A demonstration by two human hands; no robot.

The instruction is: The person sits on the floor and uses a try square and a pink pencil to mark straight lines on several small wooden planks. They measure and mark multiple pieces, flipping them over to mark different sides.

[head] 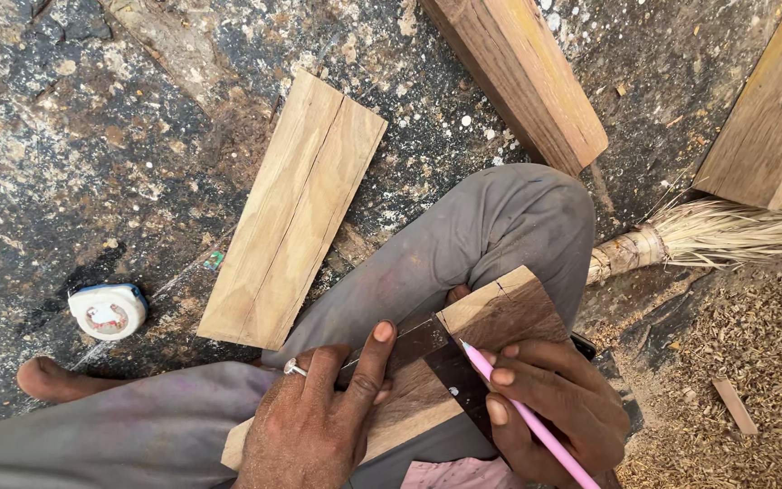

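Observation:
A short wooden board [509, 308] rests across my lap on my grey trouser leg [463, 235]. A dark try square [450, 362] lies across the board. My left hand [319, 417], with a ring on one finger, presses the square's dark stock against the board's edge. My right hand [558, 407] grips a pink pencil [527, 412] whose tip touches the board beside the square's blade.
A light wooden plank [296, 213] lies on the stained dark floor. A white and blue tape measure [107, 311] sits at the left. Two thicker beams [527, 77] [771, 118] lie at the top. A straw broom [708, 235] and sawdust [753, 362] are at the right. My bare foot [52, 378] shows at lower left.

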